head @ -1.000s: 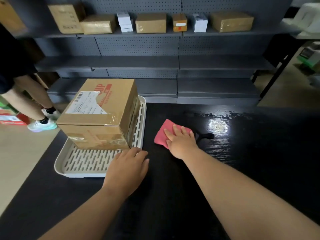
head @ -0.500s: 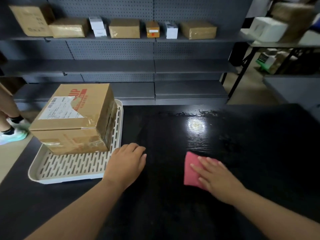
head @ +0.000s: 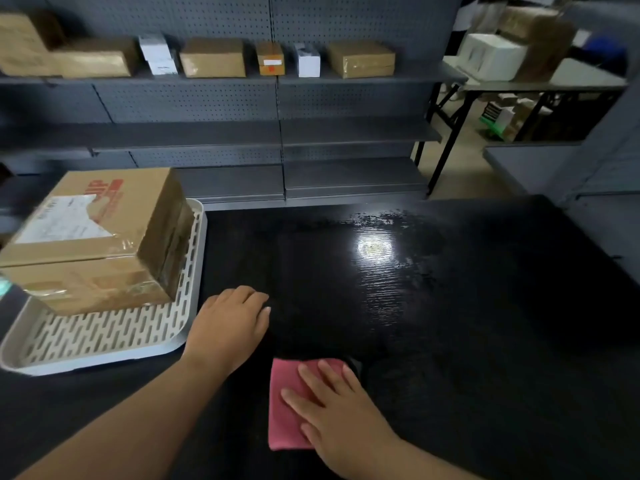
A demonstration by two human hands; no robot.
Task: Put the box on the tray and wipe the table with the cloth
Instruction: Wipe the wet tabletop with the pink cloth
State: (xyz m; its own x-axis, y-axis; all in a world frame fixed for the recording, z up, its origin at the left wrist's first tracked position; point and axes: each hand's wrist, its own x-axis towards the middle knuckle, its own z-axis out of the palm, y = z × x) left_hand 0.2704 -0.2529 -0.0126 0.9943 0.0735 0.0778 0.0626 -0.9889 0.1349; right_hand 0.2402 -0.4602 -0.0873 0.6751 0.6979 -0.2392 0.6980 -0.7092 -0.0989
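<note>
From my end, the only print I can read is on the top of the box: big red letters ending in "UP". The smaller red lines beside them are too blurred. The white shipping label on the same face carries a barcode, but I can't read its print. The sticker on the small orange box on the shelf is also unreadable.

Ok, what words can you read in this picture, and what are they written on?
"UP": big red letters on top of the box that sits on the tray; the start of the word may be hidden by the label.
Small red print beside those letters: too blurred to read.
White label on the box: print and barcode too blurred to read.
Stickers on the shelf boxes: too small to read.
</note>
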